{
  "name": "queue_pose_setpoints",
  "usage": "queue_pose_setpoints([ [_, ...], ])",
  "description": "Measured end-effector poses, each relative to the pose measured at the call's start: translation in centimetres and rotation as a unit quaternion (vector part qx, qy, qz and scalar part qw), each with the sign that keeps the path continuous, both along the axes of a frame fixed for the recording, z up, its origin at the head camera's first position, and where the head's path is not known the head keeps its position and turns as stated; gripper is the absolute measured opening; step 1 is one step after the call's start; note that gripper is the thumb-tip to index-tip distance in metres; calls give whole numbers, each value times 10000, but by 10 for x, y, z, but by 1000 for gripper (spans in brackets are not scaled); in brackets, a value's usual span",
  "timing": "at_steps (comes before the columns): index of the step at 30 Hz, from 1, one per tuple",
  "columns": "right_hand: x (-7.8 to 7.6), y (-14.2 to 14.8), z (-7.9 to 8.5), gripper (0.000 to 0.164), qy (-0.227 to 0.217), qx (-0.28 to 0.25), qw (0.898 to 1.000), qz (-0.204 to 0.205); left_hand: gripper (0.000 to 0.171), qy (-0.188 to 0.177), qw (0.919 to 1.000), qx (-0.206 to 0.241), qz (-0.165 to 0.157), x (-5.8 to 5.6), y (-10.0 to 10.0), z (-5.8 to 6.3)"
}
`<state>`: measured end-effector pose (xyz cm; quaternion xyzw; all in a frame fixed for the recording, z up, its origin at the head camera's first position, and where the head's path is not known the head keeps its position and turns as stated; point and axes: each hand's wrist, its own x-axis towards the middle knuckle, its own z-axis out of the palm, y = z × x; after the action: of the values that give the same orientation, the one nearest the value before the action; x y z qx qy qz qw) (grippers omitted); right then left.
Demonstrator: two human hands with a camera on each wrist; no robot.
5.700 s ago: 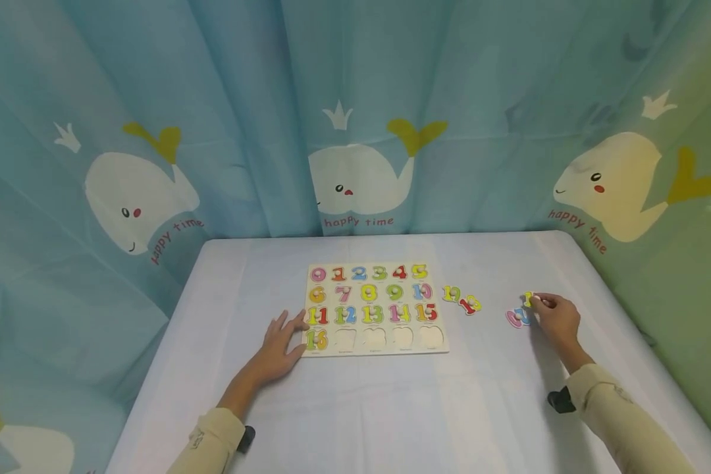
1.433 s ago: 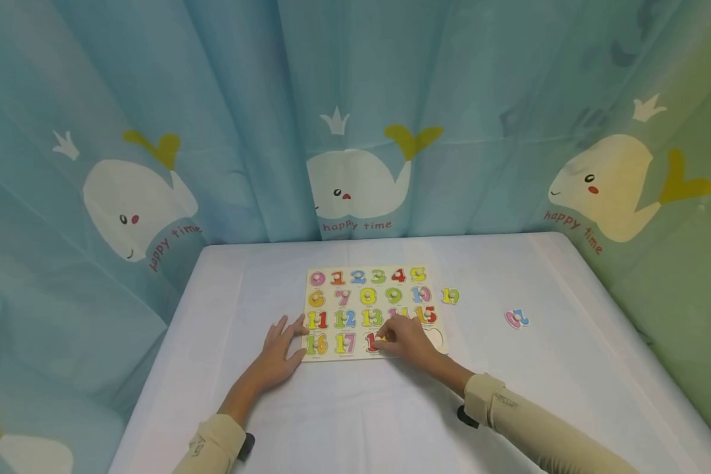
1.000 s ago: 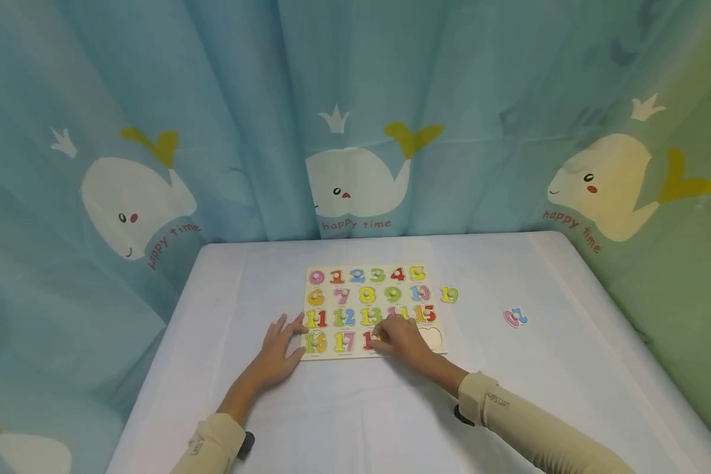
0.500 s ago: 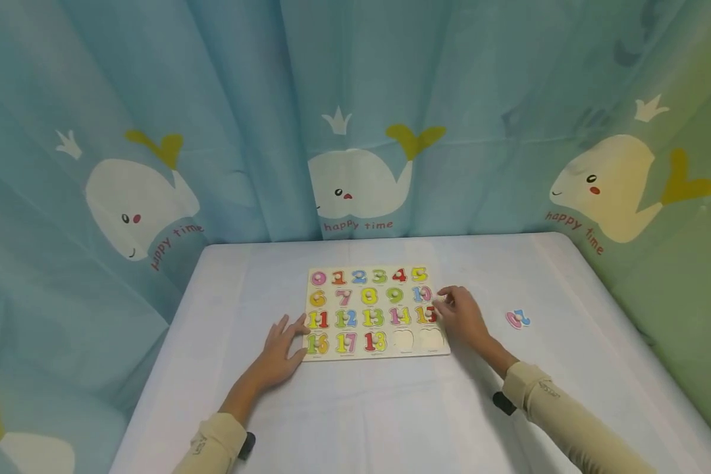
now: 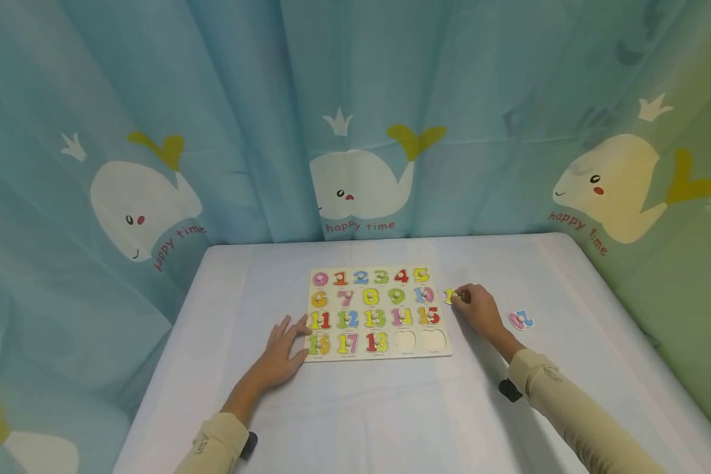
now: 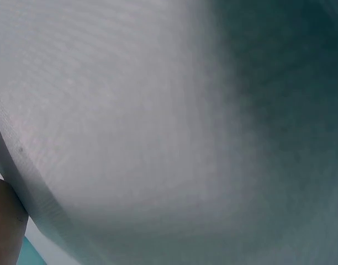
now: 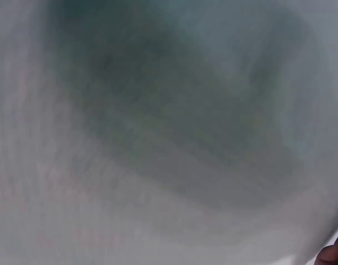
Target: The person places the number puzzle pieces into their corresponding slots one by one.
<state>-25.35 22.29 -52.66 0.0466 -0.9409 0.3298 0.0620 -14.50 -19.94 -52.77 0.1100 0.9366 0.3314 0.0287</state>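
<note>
A wooden number puzzle board (image 5: 385, 353) lies on the table with pieces 0 to 18 seated in it. Two recesses at the right of its bottom row, such as the last recess (image 5: 433, 340), are bare. My left hand (image 5: 280, 352) rests at the board's left edge, fingers spread over the rim. Just right of the board, my right hand (image 5: 481, 312) pinches the number 19 puzzle piece (image 5: 448, 296); its second digit is hidden behind the fingers. Farther right, the pink and blue number 20 puzzle piece (image 5: 521, 320) lies turned on the table.
White cloth covers the table (image 5: 355, 421). A blue-green curtain (image 5: 243, 164) with whale prints hangs behind and at the sides. Both wrist views show mostly blurred pale cloth, with a bit of finger (image 6: 6, 221) at a corner.
Pieces 17 and 18 have gone into the board since the earliest frame. My right hand has left the 18 and moved right to the number 19 piece. The left hand stays put.
</note>
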Motion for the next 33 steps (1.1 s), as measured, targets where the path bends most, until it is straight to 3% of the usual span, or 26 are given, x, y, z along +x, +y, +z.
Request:
queue_pose_setpoints([
  [4,6,-12,8,22,105,-160,9995,265,30,13,10000,-9,0,-1,-1,2],
  [9,26,-38,12,16,256,-196,9916,1256,31,-16,10000,7,-13,0,-2,5],
  [12,39,-48,8,12,189,-142,9865,1619,31,-41,10000,9,-54,-1,-2,2],
  [18,52,-62,2,12,-324,-108,9836,1774,30,36,10000,35,-57,-2,-2,0],
  [30,62,-77,1,14,-327,135,9833,1787,31,11,10000,34,-80,-4,-2,1],
  [33,62,-75,0,12,-460,-142,9811,1873,31,-98,9999,-52,-29,-4,-2,0],
])
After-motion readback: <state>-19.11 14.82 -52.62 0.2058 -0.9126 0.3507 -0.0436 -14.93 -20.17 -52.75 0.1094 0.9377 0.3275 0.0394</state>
